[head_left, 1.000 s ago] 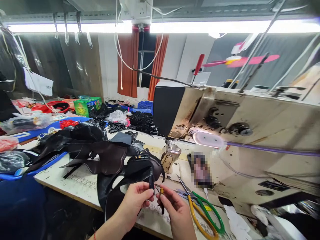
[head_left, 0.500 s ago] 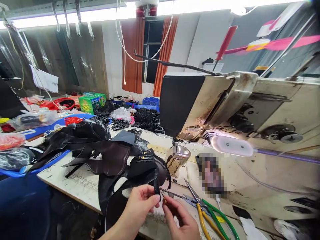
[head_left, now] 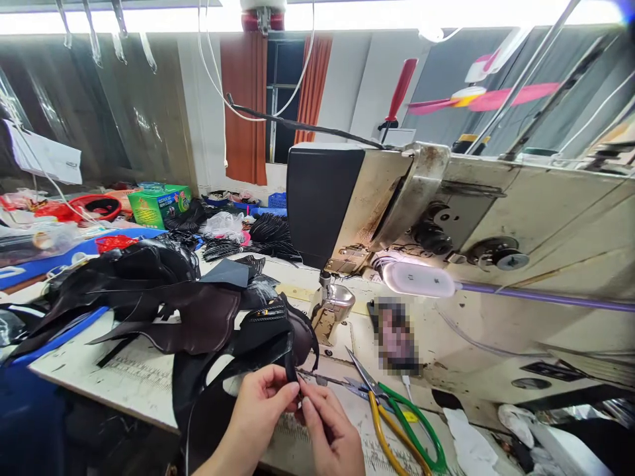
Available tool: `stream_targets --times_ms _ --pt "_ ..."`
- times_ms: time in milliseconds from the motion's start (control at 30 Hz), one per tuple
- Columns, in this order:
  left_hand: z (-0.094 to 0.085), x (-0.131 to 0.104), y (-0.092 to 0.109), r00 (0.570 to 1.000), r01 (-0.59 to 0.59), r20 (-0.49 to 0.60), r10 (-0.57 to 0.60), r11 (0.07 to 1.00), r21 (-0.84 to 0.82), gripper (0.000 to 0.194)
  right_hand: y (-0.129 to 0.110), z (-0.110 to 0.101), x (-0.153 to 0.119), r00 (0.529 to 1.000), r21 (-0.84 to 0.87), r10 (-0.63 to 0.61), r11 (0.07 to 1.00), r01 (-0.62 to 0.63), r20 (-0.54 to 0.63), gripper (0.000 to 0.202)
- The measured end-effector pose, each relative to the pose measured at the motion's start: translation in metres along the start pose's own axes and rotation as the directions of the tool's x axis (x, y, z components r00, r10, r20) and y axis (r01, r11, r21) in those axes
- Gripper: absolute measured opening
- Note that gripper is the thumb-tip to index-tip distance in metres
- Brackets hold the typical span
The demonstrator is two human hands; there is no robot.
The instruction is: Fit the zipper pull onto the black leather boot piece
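My left hand (head_left: 265,403) pinches a narrow black strip (head_left: 290,365) between thumb and fingers. The strip runs up to a black leather piece (head_left: 265,337) that has a short row of zipper teeth on it. Right beside it, my right hand (head_left: 331,426) is closed, its thumb and fingertips pressed together at the strip's lower end. Whatever sits between those right fingertips is hidden. Both hands are over the front edge of the sewing machine's bed, and their fingertips meet or nearly meet.
Green-handled scissors (head_left: 414,423) and a yellow-handled tool (head_left: 380,430) lie right of my hands. Behind them are a phone (head_left: 397,337) and the sewing machine (head_left: 327,205) with its metal post (head_left: 335,304). Dark leather pieces (head_left: 193,317) cover the left. A lit lamp (head_left: 419,279) hangs under the machine arm.
The view has swung right, so everything sits further left. My right fingertips have come up against the strip's end; a small brass-coloured thing seen at them before is now hidden.
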State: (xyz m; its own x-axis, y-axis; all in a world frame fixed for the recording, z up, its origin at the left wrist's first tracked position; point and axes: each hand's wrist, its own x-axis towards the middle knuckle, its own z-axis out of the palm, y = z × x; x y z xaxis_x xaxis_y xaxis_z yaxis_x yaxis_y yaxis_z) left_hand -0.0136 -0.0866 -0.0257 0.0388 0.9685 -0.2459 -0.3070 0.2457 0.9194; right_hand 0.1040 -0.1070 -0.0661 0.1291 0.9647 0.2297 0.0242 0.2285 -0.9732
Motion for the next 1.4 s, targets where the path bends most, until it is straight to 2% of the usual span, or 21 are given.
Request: stream_targets --times_ms 100,167,233,333,433,633,767,967,1133,1267,1400 --pt "0.002 0.000 0.000 1.000 0.002 -0.003 -0.002 0.999 -0.042 0.031 -0.004 -0.002 0.003 0.983 0.128 0.182 0.976 -0.177 -0.024 0.017" --pt "0.003 0.000 0.000 1.000 0.004 -0.020 -0.004 0.999 -0.038 0.030 -0.006 -0.002 0.005 0.975 0.146 0.207 0.970 -0.195 -0.075 0.015" --pt "0.003 0.000 0.001 0.999 0.010 -0.038 -0.010 1.000 -0.005 0.029 -0.006 -0.002 0.005 0.962 0.163 0.231 0.965 -0.207 -0.144 0.020" --pt "0.004 -0.001 0.002 0.998 0.020 -0.055 -0.018 0.999 0.043 0.025 0.000 -0.001 0.004 0.915 0.302 0.354 0.909 -0.287 -0.193 0.037" --pt "0.005 -0.002 0.005 0.998 0.029 -0.064 -0.024 0.997 0.072 0.020 0.011 -0.002 0.002 0.877 0.424 0.456 0.831 -0.360 -0.150 0.046" --pt "0.006 -0.002 0.006 0.998 0.042 -0.041 -0.037 0.992 0.115 0.018 0.019 -0.009 0.008 0.787 0.582 0.614 0.617 -0.529 0.065 0.036" --pt "0.006 -0.003 0.004 0.998 0.049 -0.029 -0.046 0.993 0.106 0.023 0.014 -0.009 0.013 0.766 0.627 0.637 0.563 -0.538 0.085 0.034" --pt "0.004 -0.003 0.001 0.997 0.065 -0.036 -0.064 0.997 0.046 0.027 0.007 0.001 0.011 0.777 0.589 0.629 0.636 -0.499 -0.020 0.041" --pt "0.003 -0.001 -0.005 0.995 0.096 -0.018 -0.096 0.995 0.014 0.038 0.010 0.011 0.006 0.775 0.597 0.631 0.624 -0.505 -0.003 0.040" --pt "0.002 -0.001 -0.009 0.993 0.115 -0.009 -0.116 0.991 -0.074 0.041 0.012 0.021 0.004 0.788 0.665 0.613 0.614 -0.425 -0.063 0.040" --pt "0.001 -0.002 -0.010 0.990 0.143 0.036 -0.139 0.973 -0.182 0.039 0.011 0.024 0.005 0.803 0.660 0.586 0.645 -0.385 -0.104 0.040"
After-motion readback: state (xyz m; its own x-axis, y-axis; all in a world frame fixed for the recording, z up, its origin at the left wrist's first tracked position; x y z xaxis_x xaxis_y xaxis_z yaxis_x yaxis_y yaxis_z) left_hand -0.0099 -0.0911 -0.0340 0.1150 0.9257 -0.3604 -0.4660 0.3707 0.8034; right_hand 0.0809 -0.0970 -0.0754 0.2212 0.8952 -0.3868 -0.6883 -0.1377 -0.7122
